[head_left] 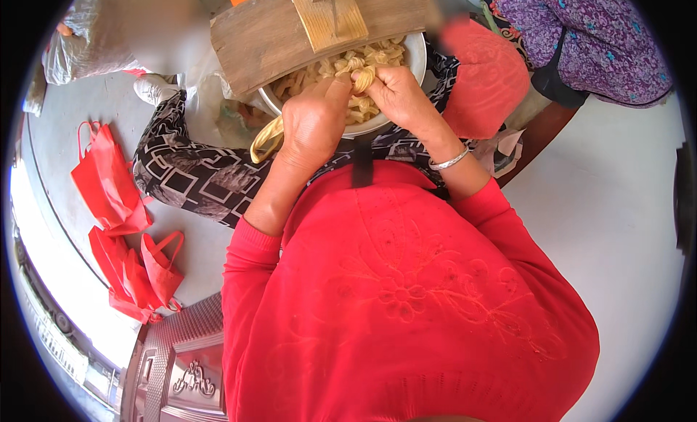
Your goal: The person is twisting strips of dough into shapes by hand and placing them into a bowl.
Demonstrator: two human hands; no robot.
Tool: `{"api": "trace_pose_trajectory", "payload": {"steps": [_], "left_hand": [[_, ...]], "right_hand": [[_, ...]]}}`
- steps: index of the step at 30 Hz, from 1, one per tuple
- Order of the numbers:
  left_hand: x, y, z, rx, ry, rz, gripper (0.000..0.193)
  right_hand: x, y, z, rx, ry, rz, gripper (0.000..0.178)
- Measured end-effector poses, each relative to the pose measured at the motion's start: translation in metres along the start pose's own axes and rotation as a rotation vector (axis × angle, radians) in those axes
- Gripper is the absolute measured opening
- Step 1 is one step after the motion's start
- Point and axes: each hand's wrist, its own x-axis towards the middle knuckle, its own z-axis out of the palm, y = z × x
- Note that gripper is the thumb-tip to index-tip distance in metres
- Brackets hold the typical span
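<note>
Above a white-rimmed bowl [417, 55], at the near edge of a wooden board [247, 44], a knotted yellow strand [364, 78] is pinched between the thumb and fingers of the right hand [398, 95]. It is also gripped by the left hand [316, 115], whose fingers are curled closed and set right next to the right hand's. Beside the left hand a yellow loop [267, 140] is hung over the bowl's side; whether it is joined to the strand cannot be told. The right wrist is circled by a silver bracelet [449, 159]. The bowl is filled with more twisted yellow pieces [388, 54] and is partly covered by the board, on which a paler wooden block [323, 26] is mounted. The red top [406, 255] is decorated with floral stitching, the dark trousers [196, 168] with pale outlined squares. To the left, red bags [109, 182] are spread on the grey floor [200, 255]; to the right, a purple floral garment [592, 44] is seen.
</note>
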Motion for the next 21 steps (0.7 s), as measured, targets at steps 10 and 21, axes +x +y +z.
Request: {"api": "trace_pose_trajectory", "payload": {"steps": [10,21], "left_hand": [[-0.011,0.006,0.002,-0.628,-0.104,-0.191,0.039],[0.003,0.004,0.026,-0.736,-0.036,-0.569,0.022]], "right_hand": [[-0.01,0.015,0.014,0.868,-0.169,0.434,0.012],[-0.009,-0.001,0.019,-0.29,0.229,-0.438,0.007]]}}
